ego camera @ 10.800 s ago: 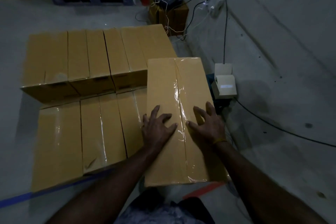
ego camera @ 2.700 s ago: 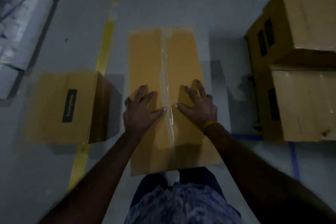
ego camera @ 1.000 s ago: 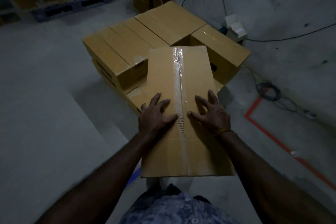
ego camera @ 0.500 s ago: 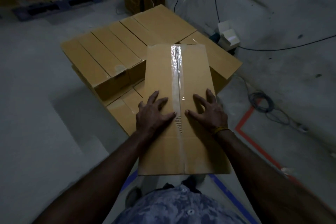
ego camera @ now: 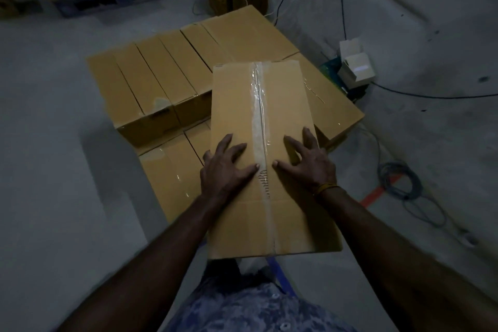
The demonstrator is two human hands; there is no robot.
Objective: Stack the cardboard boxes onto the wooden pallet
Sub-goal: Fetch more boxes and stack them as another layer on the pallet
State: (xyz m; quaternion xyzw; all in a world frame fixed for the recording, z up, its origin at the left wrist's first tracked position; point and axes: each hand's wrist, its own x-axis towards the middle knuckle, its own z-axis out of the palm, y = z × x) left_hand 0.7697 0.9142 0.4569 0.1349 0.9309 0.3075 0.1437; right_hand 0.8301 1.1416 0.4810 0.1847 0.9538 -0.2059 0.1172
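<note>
Left hand (ego camera: 225, 167) and right hand (ego camera: 307, 160), fingers spread, press flat on the top of a taped cardboard box (ego camera: 262, 121) on either side of its tape seam. The box is carried, apparently, above the stacked boxes (ego camera: 161, 81).

Long taped brown cardboard box (ego camera: 258, 148) held level above stacked boxes (ego camera: 161, 83); pallet apparently hidden beneath.

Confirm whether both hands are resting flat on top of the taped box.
Yes: the left hand and right hand lie spread, fingers straight, on the taped box, either side of its tape seam.
</note>
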